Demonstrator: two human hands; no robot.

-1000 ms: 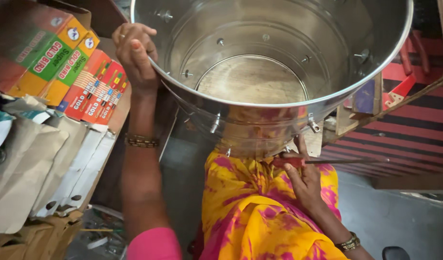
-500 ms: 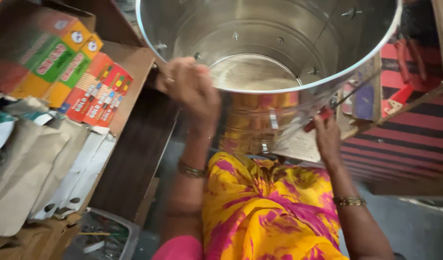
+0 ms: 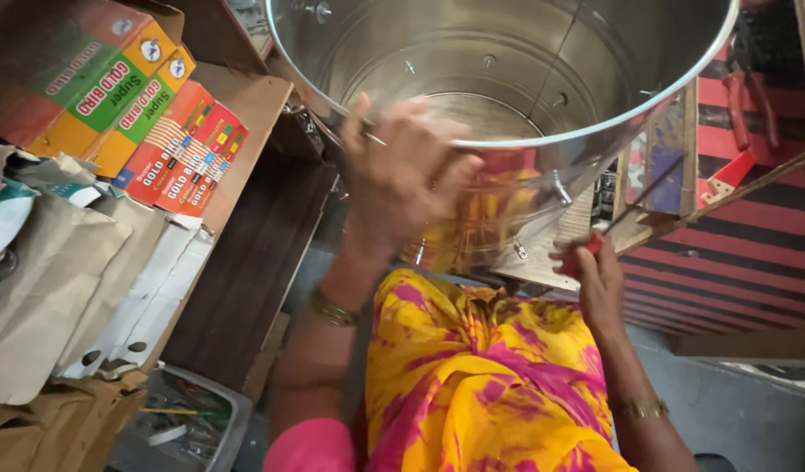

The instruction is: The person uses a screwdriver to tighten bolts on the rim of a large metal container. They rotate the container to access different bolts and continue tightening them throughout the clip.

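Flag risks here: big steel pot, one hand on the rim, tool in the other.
1. The pot is tilted and steadied only by the left hand at its rim; it could slip or roll off the lap.
2. The right hand holds a red-handled tool close to the pot wall; a slip could jab fingers or scratch the steel.
3. The left hand is blurred, so its grip is uncertain.

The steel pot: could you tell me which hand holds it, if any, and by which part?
The left hand grips the steel pot at its near rim; the right hand holds a red-handled tool by its handle.
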